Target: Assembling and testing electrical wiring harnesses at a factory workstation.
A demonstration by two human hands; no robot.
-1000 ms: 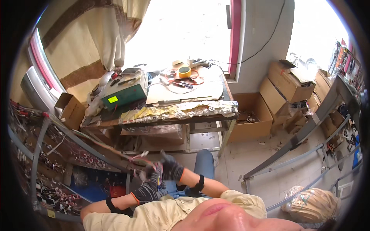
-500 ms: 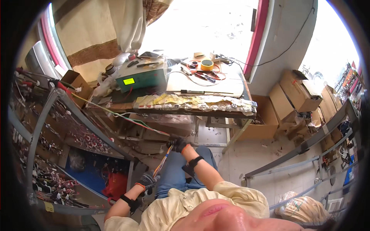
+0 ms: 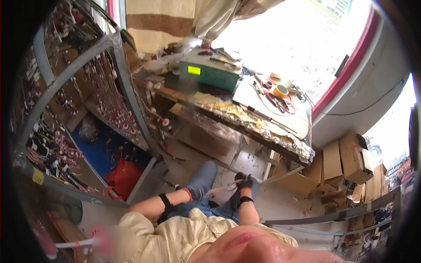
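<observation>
In front of my lap a thin bundle of wires (image 3: 221, 188) stretches between my two gloved hands, slightly smeared by motion. My left hand (image 3: 198, 193), in a grey glove with an orange cuff, is closed on one end of it above my thigh. The other end is in my right hand (image 3: 247, 182), closed and darker gloved, close to my right knee. Small details of the fingertips and the wire ends are too blurred to make out.
A workbench (image 3: 175, 93) ahead carries a green instrument box (image 3: 210, 74) and a yellow tape roll (image 3: 280, 91). On the left stands a metal rack (image 3: 131, 92) hung with many wires, with a red bag (image 3: 125, 177) in a blue-lined bin. Cardboard boxes (image 3: 348, 160) stand right.
My view has turned left, and the workbench appears tilted. My hands are now farther apart, the right one farther right. The wires no longer visibly run from my right hand toward the rack.
</observation>
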